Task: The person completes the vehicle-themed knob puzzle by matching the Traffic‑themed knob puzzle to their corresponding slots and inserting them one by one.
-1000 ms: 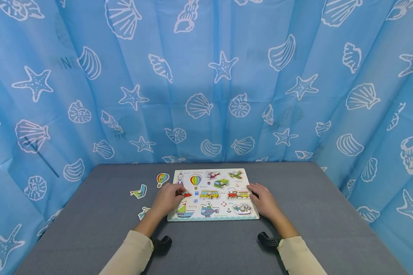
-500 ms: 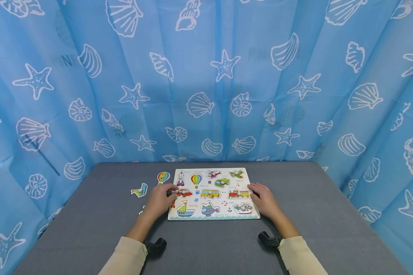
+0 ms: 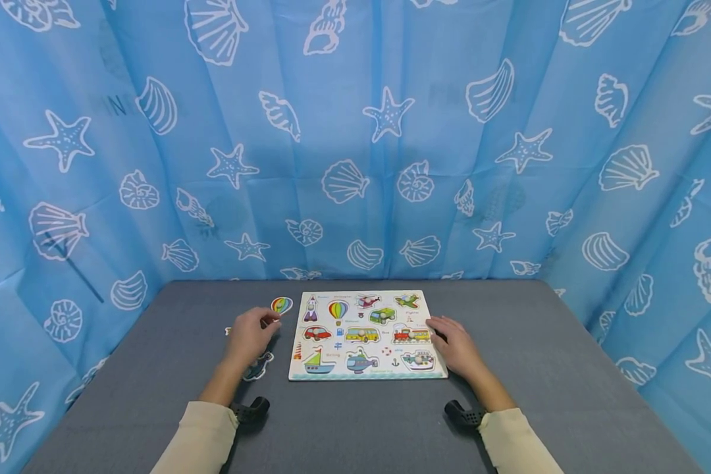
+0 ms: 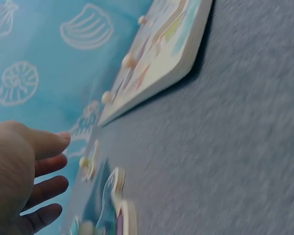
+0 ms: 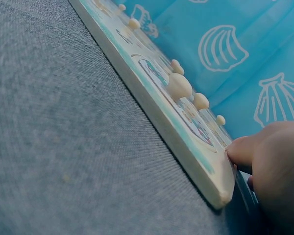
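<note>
A wooden peg puzzle board with printed vehicles and small round knobs lies flat on the table. Left of it, my left hand hovers with relaxed, parted fingers, and the left wrist view shows nothing in its grasp. Its fingertips are nearest to a hot-air balloon piece in the head view. A loose piece, partly shadowed, lies below this hand, and another is mostly hidden behind it. My right hand rests at the board's right edge, its thumb touching the border near the corner.
A grey cloth-covered table extends around the board. Behind and beside it hangs a blue curtain with white shells and starfish. Each wrist wears a black mount, such as the left one.
My left hand has let go of the red car piece, which now sits on the board. It has moved left, off the board, towards the loose pieces. My right hand has stayed put.
</note>
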Demonstrator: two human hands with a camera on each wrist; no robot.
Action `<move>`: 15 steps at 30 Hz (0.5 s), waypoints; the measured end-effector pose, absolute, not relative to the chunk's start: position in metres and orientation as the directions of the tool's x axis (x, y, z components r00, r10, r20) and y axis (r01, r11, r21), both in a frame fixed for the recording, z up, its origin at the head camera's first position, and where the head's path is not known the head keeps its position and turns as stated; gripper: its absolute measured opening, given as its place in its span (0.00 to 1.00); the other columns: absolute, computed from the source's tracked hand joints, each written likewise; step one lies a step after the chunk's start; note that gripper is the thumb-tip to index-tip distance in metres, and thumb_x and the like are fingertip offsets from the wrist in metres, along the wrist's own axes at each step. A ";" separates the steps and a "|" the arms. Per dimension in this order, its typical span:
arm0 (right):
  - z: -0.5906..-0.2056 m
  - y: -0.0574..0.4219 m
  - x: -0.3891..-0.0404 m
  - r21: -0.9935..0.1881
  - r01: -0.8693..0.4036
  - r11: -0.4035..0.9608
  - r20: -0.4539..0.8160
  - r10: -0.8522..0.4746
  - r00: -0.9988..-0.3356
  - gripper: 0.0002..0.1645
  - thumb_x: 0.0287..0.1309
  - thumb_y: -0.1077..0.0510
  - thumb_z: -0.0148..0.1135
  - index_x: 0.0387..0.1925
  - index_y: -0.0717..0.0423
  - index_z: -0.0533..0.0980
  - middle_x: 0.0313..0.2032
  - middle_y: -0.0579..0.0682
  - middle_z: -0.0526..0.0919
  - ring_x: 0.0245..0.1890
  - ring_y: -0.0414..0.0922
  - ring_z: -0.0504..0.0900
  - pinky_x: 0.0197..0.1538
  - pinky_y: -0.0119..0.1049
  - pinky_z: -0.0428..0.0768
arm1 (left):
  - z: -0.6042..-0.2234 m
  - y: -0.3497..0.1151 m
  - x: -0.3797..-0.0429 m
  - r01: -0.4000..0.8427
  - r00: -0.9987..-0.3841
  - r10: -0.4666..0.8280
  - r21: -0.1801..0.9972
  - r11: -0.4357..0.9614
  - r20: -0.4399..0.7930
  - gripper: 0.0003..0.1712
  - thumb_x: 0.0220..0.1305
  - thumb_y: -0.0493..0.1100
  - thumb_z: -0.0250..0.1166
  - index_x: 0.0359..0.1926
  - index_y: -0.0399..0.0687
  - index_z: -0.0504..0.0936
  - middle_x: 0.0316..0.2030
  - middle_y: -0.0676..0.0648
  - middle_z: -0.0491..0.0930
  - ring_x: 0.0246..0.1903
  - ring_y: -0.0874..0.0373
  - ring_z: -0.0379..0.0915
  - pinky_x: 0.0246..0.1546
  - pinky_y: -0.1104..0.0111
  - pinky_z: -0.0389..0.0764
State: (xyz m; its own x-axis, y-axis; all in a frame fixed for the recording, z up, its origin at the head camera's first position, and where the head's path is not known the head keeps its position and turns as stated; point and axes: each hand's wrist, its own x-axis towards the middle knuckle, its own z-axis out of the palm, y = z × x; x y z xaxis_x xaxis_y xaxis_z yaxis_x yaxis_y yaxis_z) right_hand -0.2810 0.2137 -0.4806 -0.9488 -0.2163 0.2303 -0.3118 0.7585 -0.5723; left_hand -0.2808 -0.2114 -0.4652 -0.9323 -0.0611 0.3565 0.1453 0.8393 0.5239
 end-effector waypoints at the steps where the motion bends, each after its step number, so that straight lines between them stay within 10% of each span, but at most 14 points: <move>1: -0.481 0.214 -0.281 -0.573 -0.311 0.758 0.231 -0.215 -0.949 0.23 0.67 0.64 0.54 0.62 0.67 0.71 0.63 0.64 0.70 0.67 0.64 0.60 0.64 0.61 0.58 | -0.466 -0.214 -0.281 0.139 -0.929 -0.072 0.523 0.841 0.362 0.06 0.58 0.40 0.71 0.38 0.47 0.86 0.29 0.52 0.78 0.30 0.56 0.73 0.31 0.60 0.74; 15: -0.481 0.214 -0.282 -0.563 -0.314 0.765 0.234 -0.217 -0.948 0.23 0.67 0.64 0.54 0.62 0.67 0.71 0.63 0.64 0.71 0.67 0.64 0.60 0.64 0.61 0.57 | -0.471 -0.242 -0.284 -0.035 -0.902 -0.292 0.622 0.782 0.317 0.07 0.60 0.40 0.69 0.38 0.41 0.86 0.26 0.47 0.74 0.27 0.52 0.67 0.27 0.61 0.65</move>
